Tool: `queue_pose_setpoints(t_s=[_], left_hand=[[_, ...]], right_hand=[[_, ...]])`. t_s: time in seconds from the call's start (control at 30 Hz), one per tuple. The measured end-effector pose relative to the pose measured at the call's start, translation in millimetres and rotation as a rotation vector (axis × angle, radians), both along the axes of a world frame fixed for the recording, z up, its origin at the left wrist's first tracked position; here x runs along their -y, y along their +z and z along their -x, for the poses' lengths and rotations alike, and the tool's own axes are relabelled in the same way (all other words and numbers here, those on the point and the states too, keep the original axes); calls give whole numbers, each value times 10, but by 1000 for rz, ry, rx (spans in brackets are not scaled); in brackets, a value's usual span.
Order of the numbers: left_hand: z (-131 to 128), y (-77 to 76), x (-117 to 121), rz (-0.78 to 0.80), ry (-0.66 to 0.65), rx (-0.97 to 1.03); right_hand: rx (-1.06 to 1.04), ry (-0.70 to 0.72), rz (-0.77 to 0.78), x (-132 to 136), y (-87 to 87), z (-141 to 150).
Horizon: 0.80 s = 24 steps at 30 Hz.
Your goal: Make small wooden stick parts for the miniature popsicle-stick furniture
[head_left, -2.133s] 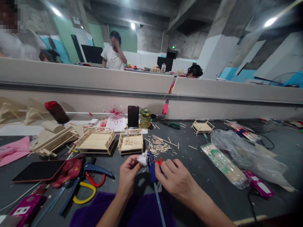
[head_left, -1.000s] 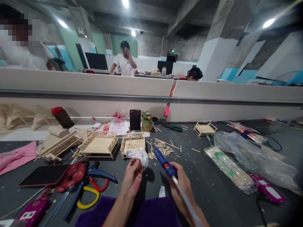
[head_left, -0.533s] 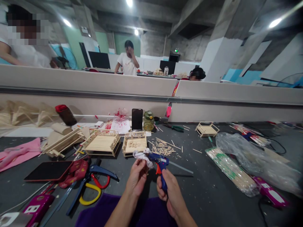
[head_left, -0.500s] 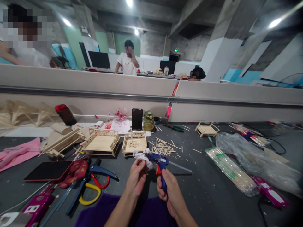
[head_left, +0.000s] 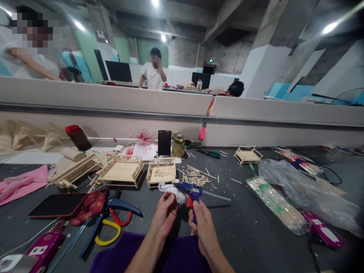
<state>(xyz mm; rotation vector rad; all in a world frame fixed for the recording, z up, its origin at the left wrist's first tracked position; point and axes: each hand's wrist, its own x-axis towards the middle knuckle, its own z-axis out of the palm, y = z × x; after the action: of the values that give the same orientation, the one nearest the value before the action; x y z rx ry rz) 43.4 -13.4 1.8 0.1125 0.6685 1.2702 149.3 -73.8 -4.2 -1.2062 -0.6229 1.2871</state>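
I have the right hand (head_left: pixel 203 223) gripping the glue gun (head_left: pixel 193 191) above the tabletop (head_left: pixel 241 216), the left hand (head_left: pixel 165 213) pinching the tissue (head_left: pixel 174 192) against its nose (head_left: pixel 182 185). I'd want the tissue bunched thick between that hand and the possibly hot nose, gun steady, trigger (head_left: pixel 189 201) unsqueezed.

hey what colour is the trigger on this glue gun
The trigger is orange-red, seen best in the current head view.
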Motion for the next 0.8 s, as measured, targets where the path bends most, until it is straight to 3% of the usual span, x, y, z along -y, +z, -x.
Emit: queue_pose_setpoints(t_s=[0.43, 0.8], left_hand=[[-37, 58, 65, 174, 3, 66], [-74, 64, 88, 169, -58, 95]], right_hand=[[82, -82, -92, -60, -95, 42], [305, -186, -112, -49, -288, 50]])
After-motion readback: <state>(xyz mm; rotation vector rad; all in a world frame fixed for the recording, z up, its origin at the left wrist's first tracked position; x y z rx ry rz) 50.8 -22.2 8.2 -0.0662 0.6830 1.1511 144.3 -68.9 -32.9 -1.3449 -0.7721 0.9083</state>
